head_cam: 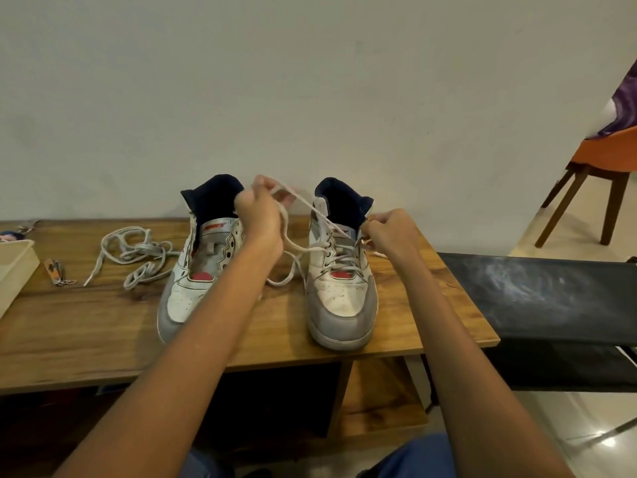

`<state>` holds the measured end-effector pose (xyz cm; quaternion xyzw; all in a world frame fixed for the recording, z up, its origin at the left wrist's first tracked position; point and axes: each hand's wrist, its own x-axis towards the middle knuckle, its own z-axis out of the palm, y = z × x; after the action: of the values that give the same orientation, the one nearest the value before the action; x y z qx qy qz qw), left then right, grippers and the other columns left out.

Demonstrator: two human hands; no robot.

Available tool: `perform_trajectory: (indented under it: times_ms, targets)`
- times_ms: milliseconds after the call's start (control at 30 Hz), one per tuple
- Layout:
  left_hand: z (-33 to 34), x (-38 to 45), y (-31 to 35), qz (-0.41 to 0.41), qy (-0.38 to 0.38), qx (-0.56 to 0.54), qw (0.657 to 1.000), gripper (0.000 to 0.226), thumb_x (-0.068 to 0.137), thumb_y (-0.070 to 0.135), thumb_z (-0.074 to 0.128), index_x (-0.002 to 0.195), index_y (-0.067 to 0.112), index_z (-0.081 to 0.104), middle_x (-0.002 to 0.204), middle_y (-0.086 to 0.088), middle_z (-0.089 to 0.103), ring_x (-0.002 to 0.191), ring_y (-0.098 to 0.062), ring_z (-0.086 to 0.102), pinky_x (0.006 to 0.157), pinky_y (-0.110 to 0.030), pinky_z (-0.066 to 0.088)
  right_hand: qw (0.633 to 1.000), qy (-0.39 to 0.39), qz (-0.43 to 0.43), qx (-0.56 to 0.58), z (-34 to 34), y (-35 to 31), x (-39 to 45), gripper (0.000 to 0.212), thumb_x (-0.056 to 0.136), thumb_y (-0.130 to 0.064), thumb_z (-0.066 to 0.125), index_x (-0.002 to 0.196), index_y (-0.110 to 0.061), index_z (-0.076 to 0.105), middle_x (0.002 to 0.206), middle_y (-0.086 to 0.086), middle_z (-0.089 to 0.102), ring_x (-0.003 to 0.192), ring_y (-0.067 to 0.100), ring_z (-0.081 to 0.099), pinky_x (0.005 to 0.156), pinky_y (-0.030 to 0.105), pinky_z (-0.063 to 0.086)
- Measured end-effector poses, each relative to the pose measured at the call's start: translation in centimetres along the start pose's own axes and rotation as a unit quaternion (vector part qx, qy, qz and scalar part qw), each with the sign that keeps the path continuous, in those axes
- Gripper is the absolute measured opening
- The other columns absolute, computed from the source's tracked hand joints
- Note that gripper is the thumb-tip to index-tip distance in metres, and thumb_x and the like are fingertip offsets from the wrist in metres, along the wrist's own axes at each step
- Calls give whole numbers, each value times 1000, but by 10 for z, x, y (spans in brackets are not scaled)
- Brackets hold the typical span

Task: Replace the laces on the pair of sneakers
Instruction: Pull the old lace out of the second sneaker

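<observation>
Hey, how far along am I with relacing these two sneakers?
About halfway. The right sneaker has a lace crossed through its lower eyelets. Your left hand holds one end up, and your right hand pinches at an upper eyelet, so its top rows are in hand. The left sneaker has no lace, and a loose lace lies on the table beside it.
</observation>
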<state>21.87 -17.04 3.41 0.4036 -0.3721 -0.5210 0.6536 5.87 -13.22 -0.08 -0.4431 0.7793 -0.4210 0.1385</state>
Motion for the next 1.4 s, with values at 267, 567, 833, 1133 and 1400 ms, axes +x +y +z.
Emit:
perform_trajectory:
  times_ms: [267,567,833,1133,1400]
  targets:
    - [-21,1,-16,315,-73,645,693,35,91,27,58,121,10,52,119,-11,54,109,-27,50,85,-35,44,998,14,-38,-55,3,1,1,20,76,-10,55,72,4,69,58,9,55,56,19,49,56,31,45]
    - [2,-17,-54,348,-237,631,652,20,83,33,65,98,22,73,151,-3,26,139,-28,15,111,-55,15,994,24,-57,-90,5,-1,0,19,77,-10,55,69,2,67,53,5,47,48,18,40,45,24,31]
    - [9,-16,-5,6,-13,-45,999,20,94,2,47,80,5,61,84,0,63,74,-14,66,72,-24,56,998,0,-54,-41,2,-2,0,19,70,-11,55,64,3,66,55,7,48,53,19,41,50,26,31]
    - [-12,-3,-26,313,-236,562,728,41,89,38,58,124,23,46,85,0,56,64,-8,48,55,-19,42,996,9,-58,-65,8,-2,-1,18,73,-8,54,68,3,66,57,10,52,51,19,41,48,25,32]
    - [-6,-12,-55,337,-255,519,743,15,86,21,65,96,15,74,119,2,58,107,-10,46,73,-18,38,996,-3,-68,-52,7,-4,-5,17,72,-6,53,56,-4,56,55,7,48,50,18,37,48,26,30]
